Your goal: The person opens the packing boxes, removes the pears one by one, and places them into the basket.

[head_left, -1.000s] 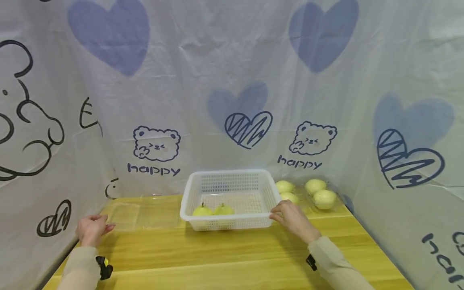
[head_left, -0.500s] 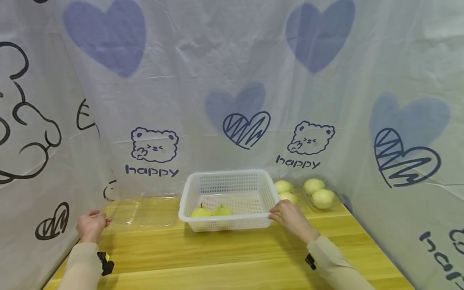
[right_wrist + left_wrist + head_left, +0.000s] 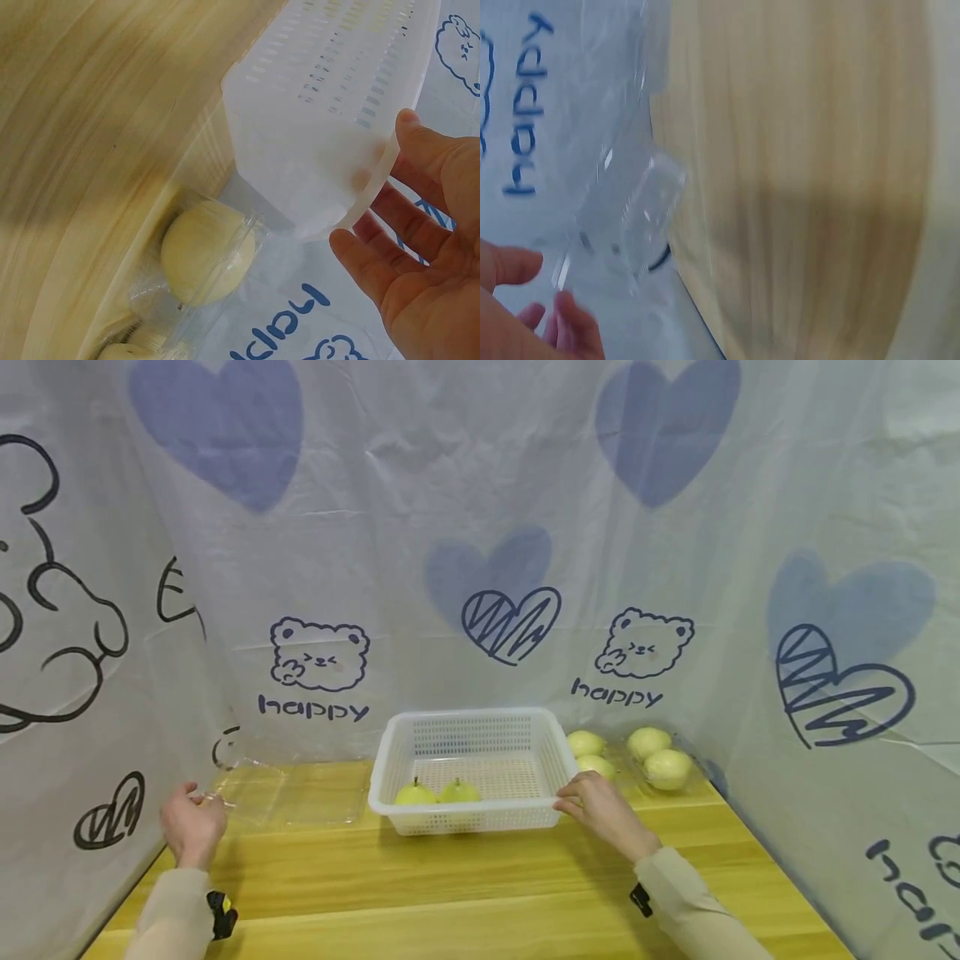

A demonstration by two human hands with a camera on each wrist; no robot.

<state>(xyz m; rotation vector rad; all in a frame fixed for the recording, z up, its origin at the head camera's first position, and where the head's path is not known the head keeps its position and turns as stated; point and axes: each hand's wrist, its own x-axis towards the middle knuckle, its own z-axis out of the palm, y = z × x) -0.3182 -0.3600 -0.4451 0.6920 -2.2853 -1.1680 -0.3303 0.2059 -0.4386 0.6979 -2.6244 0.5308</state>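
Note:
At the left of the table, my left hand [image 3: 193,825] has its thumb and curled fingers at the edge of a clear plastic lid [image 3: 656,184], which stands tilted up. The lid joins a clear plastic container [image 3: 322,793] lying to the left of a white plastic basket [image 3: 472,821]. My right hand [image 3: 603,810] grips the basket's front right corner, thumb on the rim [image 3: 390,161] and fingers beneath it. Two yellow-green pears [image 3: 416,794] with stems sit at the basket's front left.
To the right of the basket are yellow pears [image 3: 667,769] in clear plastic containers; one pear [image 3: 210,251] shows close beside the basket in the right wrist view. A white printed curtain [image 3: 487,485] encloses the wooden table [image 3: 420,893] at the back and sides.
My left hand has turned and shifted slightly inward, and the clear lid by it has risen into a tilt. The right hand keeps its grip on the basket.

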